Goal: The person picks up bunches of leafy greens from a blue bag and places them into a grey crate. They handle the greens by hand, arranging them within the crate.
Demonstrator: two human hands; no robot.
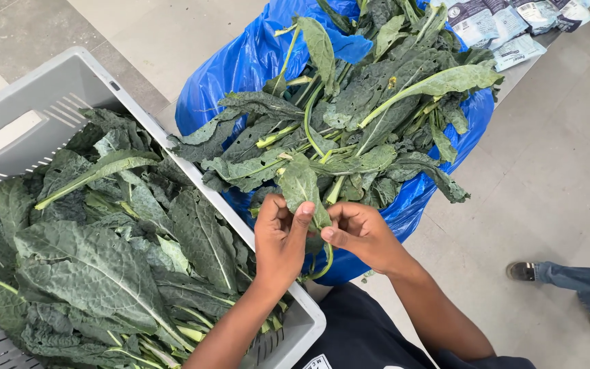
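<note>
- Crate [69,85] of leaves [97,266] lies left
- Bag [240,65] heaped with leaves right of it
- Both hands [280,240] [362,234] meet between them
- Packets [496,24] behind the bag

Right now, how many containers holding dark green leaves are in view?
2: a grey plastic crate at the left, full of leaves, and a blue plastic bag ahead, heaped with leaves. Others may lie outside the view.

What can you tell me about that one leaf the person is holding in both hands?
The leaf is dark green and crinkled, with a pale green stem curving down below the hands. It stands roughly upright over the blue bag of similar leaves. The left hand pinches its lower edge with thumb and fingers; the right hand grips near the stem. It looks fresh and whole.
</note>
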